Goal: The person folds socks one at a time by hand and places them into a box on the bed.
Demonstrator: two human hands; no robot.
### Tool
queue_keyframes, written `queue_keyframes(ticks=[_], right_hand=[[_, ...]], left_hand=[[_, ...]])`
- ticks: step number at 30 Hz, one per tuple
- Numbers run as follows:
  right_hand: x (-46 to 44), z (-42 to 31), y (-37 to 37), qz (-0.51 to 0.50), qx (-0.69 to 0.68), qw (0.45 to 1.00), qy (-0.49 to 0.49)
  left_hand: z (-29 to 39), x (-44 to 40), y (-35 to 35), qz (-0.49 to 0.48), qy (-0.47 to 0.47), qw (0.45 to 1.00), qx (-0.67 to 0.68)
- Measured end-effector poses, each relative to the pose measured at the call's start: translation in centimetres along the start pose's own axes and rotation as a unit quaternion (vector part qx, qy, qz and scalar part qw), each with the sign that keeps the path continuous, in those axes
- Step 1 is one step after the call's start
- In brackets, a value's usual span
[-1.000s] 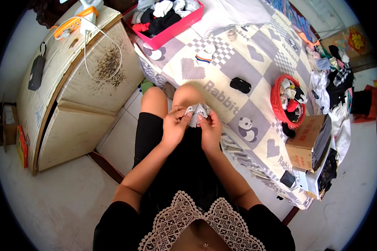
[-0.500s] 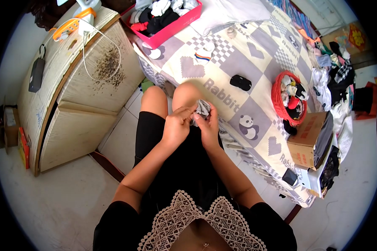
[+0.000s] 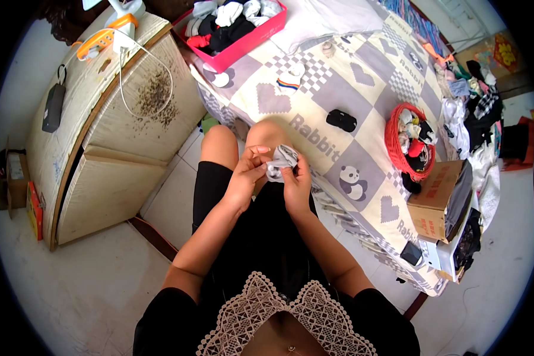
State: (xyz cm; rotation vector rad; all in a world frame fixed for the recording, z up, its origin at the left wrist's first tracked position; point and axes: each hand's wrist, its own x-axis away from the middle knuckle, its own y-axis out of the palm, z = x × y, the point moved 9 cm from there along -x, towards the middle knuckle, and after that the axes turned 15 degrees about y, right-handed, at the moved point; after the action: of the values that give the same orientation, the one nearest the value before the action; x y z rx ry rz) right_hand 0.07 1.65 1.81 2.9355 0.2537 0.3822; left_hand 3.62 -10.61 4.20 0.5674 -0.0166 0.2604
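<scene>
Above my knees, my left hand [image 3: 247, 177] and my right hand [image 3: 298, 185] hold a bunched light-grey sock [image 3: 282, 159] between them. The left thumb and index finger pinch its left side, while the other left fingers are lifted. My right hand wraps the sock's right side, with the thumb on the near face. Part of the sock is hidden by the fingers. On the bed beyond lies a white sock with a rainbow stripe [image 3: 290, 79], and a black folded bundle [image 3: 341, 120] rests to the right.
A pink box [image 3: 243, 48] of folded socks stands at the bed's far left. A red basket [image 3: 391, 145] holds more small garments, near a cardboard box [image 3: 433, 204] and a phone [image 3: 411, 253]. A wooden cabinet [image 3: 121, 196] stands at left; clothes [image 3: 474, 113] pile at right.
The sock has spread out more between my hands, showing a paler part at its left. My left fingers have loosened from a tight curl and lifted.
</scene>
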Motion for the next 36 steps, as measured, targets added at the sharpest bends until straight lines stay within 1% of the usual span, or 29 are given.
queue_keyframes(ticks=[1,2,4,5,7,8,9,10,11,12,13,14,15,16,17,18,19,20,21,22,25,27,28,30,31,33,34,35,36], right_hand=[[0.1,-0.2,0.2,0.0,0.0,1.0,-0.001],[0.3,-0.5,0.3,0.006,0.003,1.0,-0.009],[0.4,-0.6,0.4,0.012,0.007,1.0,-0.016],[0.4,-0.4,0.4,0.007,-0.01,1.0,-0.014],[0.4,-0.8,0.4,0.002,-0.027,1.0,-0.014],[0.5,-0.6,0.2,-0.008,-0.091,0.996,0.011],[0.4,-0.4,0.0,-0.018,-0.154,0.987,0.037],[0.3,-0.5,-0.3,-0.017,-0.154,0.987,0.037],[0.1,-0.1,-0.6,-0.028,-0.209,0.975,0.069],[0.0,0.4,-0.8,-0.038,-0.263,0.959,0.101],[-0.1,1.2,-1.4,-0.031,-0.275,0.953,0.124],[-0.3,1.6,-2.1,-0.031,-0.275,0.953,0.123],[-0.5,1.6,-2.0,-0.074,-0.303,0.941,0.13],[-0.5,1.7,-1.6,-0.117,-0.329,0.927,0.138],[-0.6,1.9,-1.9,-0.116,-0.33,0.927,0.137],[-0.6,2.0,-1.9,-0.098,-0.331,0.925,0.159],[-0.7,2.1,-1.9,-0.08,-0.333,0.922,0.18],[-0.8,2.0,-1.9,-0.08,-0.334,0.922,0.18],[-0.8,1.7,-1.4,-0.1,-0.327,0.922,0.181],[-0.8,1.4,-1.0,-0.119,-0.32,0.922,0.182],[-0.6,0.7,-0.1,-0.128,-0.304,0.925,0.188],[-0.8,1.2,-0.3,-0.123,-0.308,0.923,0.195],[-0.9,1.6,-0.4,-0.119,-0.312,0.921,0.202],[-1.2,2.3,-0.5,-0.132,-0.323,0.914,0.205],[-1.2,2.5,-0.5,-0.145,-0.335,0.908,0.208],[-0.7,2.7,-0.3,-0.14,-0.344,0.904,0.213],[-0.5,2.5,-0.1,-0.136,-0.352,0.9,0.22],[-0.4,2.3,-0.1,-0.136,-0.352,0.9,0.219],[-0.3,2.2,0.3,-0.157,-0.329,0.901,0.234]], left_hand=[[0.1,0.2,0.5,-0.01,-0.027,0.999,0.029],[0.0,0.2,0.2,-0.01,-0.027,0.999,0.028],[0.2,0.3,1.0,-0.057,-0.034,0.988,0.143],[0.1,0.3,1.0,-0.058,-0.033,0.988,0.143],[-0.3,0.1,0.3,0.009,-0.056,0.986,0.159],[-0.5,0.0,0.3,0.009,-0.055,0.986,0.16],[0.0,-0.3,0.9,-0.05,-0.009,0.993,0.109],[0.4,-0.4,1.7,-0.109,0.037,0.992,0.058],[0.1,-0.7,1.6,-0.093,0.069,0.993,-0.004],[-0.5,-0.7,2.0,-0.093,0.069,0.993,-0.004],[-0.6,-0.8,1.9,-0.087,0.102,0.986,-0.101],[-0.5,-0.8,1.8,-0.08,0.133,0.968,-0.198],[0.0,-0.7,2.3,-0.089,0.136,0.957,-0.241],[0.5,-0.6,2.6,-0.09,0.136,0.957,-0.24],[0.8,-0.5,3.1,-0.106,0.129,0.941,-0.295],[0.9,-0.5,3.4,-0.123,0.121,0.921,-0.349],[0.8,-0.5,3.4,-0.123,0.121,0.921,-0.349],[1.0,-0.5,3.5,-0.132,0.151,0.915,-0.35],[1.5,-0.5,3.8,-0.142,0.181,0.908,-0.35],[1.6,-0.5,3.6,-0.143,0.181,0.908,-0.35],[1.3,-0.4,3.3,-0.148,0.16,0.91,-0.352],[0.8,-0.5,2.7,-0.135,0.137,0.883,-0.428],[0.8,-0.4,2.9,-0.135,0.137,0.883,-0.429],[1.6,-0.2,3.2,-0.099,0.188,0.882,-0.42],[1.3,-0.3,3.1,-0.101,0.188,0.882,-0.42],[2.2,-0.2,2.8,-0.067,0.294,0.853,-0.427],[1.8,-0.3,2.6,-0.068,0.294,0.853,-0.426],[1.1,-0.6,1.4,-0.033,0.255,0.883,-0.393],[0.5,-0.8,0.4,0.002,0.214,0.909,-0.358]])
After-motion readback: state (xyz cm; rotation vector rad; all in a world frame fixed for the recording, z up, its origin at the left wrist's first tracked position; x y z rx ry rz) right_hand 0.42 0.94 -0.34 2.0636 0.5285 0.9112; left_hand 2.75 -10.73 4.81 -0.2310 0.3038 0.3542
